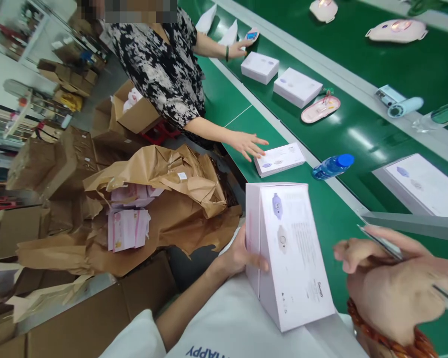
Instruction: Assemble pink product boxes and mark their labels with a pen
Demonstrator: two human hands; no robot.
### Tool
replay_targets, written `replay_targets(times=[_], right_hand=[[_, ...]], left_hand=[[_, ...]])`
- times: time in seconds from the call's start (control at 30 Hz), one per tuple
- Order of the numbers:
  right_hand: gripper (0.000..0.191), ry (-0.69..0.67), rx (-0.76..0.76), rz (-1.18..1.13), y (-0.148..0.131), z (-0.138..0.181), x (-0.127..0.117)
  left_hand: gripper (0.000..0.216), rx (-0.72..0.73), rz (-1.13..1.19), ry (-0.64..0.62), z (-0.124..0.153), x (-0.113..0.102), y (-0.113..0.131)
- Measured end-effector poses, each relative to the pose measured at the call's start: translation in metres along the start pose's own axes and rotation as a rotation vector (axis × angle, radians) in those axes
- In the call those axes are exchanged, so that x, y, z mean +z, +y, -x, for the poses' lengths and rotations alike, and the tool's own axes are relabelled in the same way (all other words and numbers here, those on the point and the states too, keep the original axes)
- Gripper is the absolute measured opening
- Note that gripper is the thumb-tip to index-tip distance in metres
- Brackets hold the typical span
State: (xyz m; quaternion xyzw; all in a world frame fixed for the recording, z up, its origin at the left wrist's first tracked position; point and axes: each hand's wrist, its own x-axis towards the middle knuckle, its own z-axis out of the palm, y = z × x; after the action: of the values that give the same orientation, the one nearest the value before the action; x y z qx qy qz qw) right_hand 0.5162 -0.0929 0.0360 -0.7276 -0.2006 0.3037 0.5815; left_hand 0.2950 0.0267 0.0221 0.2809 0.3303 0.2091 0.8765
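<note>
My left hand (242, 256) grips the left side of a white printed box (293, 258), thumb across its edge. This box is tilted against the front of my white shirt, and its upper face shows a purple and a pale device. To the right of it, my right hand (392, 293), with a reddish-brown beaded bracelet, holds a slim pointed metal tool (383, 242). The fingers partly cover the tool, so its exact kind is unclear. Beyond the held box, a flatter white box (281, 159) lies on the green table (231, 109).
A co-worker's hand (246, 144) reaches to the flatter box; the other holds a pink device (252, 35). A blue-capped bottle (334, 166), white boxes (298, 87) and an open pink device (321, 109) are on the table. Brown paper (164, 174) and cartons fill the left side.
</note>
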Motion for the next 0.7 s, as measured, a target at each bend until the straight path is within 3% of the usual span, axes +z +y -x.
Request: replay_targets(times=[0.03, 0.07, 0.1, 0.17, 0.23, 0.37, 0.5, 0.6, 0.7], right_hand=[[0.072, 0.056, 0.061, -0.022, 0.004, 0.0, -0.001], [0.065, 0.026, 0.129, -0.047, 0.009, 0.001, -0.002], [0.061, -0.084, 0.202, -0.073, 0.015, 0.004, -0.002], [0.073, -0.379, 0.347, -0.125, 0.031, 0.012, -0.002], [0.084, -0.46, 0.506, -0.174, 0.049, 0.021, -0.001], [0.086, -0.253, 0.72, -0.289, 0.075, 0.025, 0.005], [0.083, -0.033, 0.727, -0.189, 0.106, -0.001, 0.006], [0.096, 0.07, 0.705, -0.026, 0.14, -0.032, 0.017], [0.113, 0.092, 0.684, 0.057, 0.172, -0.067, 0.05]], left_hand=[[0.112, 0.02, 0.02, 0.045, -0.002, -0.002, -0.002], [0.11, 0.037, 0.03, 0.08, -0.004, -0.003, -0.004], [0.107, 0.049, 0.03, 0.103, -0.007, -0.004, -0.005], [0.105, 0.061, 0.025, 0.112, -0.015, -0.005, -0.006], [0.109, 0.056, 0.024, 0.108, -0.027, -0.007, -0.01], [0.121, 0.024, -0.03, 0.136, -0.055, -0.015, -0.025], [0.107, -0.013, -0.157, 0.26, -0.066, -0.034, -0.038], [0.074, -0.019, -0.284, 0.395, -0.048, -0.053, -0.035], [0.05, 0.031, -0.31, 0.524, -0.014, -0.071, -0.023]])
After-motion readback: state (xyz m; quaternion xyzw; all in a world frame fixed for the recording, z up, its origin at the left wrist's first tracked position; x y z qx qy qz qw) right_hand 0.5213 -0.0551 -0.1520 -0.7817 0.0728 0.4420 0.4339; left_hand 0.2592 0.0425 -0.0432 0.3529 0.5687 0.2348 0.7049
